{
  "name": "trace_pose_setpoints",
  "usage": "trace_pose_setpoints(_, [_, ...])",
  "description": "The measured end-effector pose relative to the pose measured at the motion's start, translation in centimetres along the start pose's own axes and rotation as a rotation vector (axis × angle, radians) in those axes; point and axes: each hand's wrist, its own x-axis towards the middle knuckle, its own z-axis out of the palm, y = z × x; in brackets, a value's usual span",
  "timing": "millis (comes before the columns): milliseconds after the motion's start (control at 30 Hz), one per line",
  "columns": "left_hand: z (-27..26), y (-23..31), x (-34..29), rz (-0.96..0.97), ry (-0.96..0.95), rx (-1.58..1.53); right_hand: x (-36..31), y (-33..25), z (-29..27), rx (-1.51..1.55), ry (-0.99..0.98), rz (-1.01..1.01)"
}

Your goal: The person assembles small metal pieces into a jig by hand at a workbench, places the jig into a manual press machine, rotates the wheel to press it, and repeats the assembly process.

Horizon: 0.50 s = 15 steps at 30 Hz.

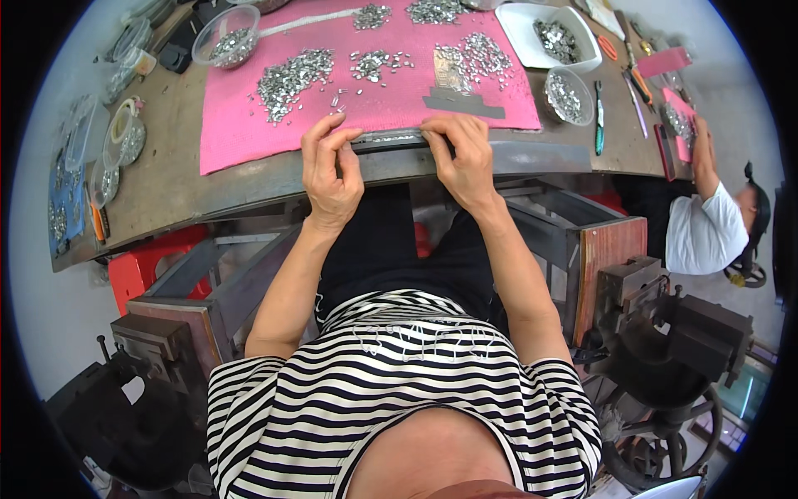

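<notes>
At the near edge of the bench lies a narrow dark metal strip (389,139) with a row of shiny silver bits along it. My left hand (332,175) is closed at its left end, thumb and fingertips bent together. The right end is pinched between the thumb and fingers of my right hand (462,158). Just beyond, a pink mat (241,137) carries loose heaps of small silver metal pieces (295,81). A flat grey stepped metal plate (462,102) rests on the mat past my right hand, beside a tan patterned piece (449,68).
Clear tubs of metal pieces stand left (226,40) and right (568,96), near a white tray (532,25). A green-handled tool (599,121) lies at right. Another person (706,224) works at the far right. Dark machines (665,333) flank my seat.
</notes>
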Motion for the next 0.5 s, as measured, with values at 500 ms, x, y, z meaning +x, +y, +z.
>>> trace_pose_setpoints(500, [-4.3,-4.0,3.6,-0.096,-0.172,0.209,0.3,-0.4,-1.9,-0.114,-0.107,-0.102])
